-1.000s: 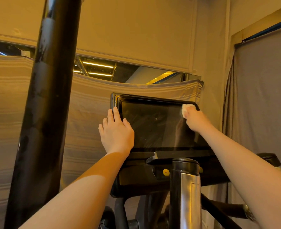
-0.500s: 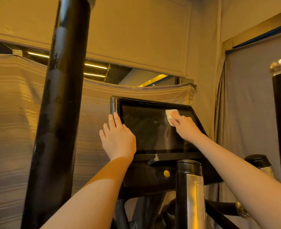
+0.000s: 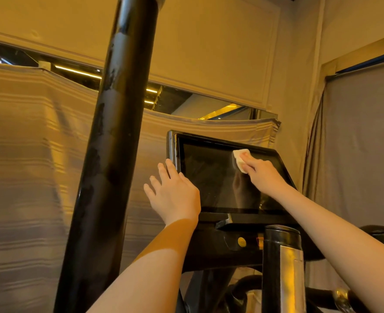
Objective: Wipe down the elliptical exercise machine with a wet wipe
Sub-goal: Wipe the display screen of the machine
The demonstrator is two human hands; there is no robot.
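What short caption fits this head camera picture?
Right hand presses a wet wipe on the elliptical's screen; left hand steadies its edge.

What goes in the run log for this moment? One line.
step: wiping console screen | right hand: presses wet wipe near top edge | left hand: braces screen's left side

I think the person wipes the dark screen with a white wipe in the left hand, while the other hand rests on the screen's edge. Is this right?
Not quite: the head view shows the white wipe in the right hand, pressed on the dark screen. The left hand is the one resting at the screen's edge.
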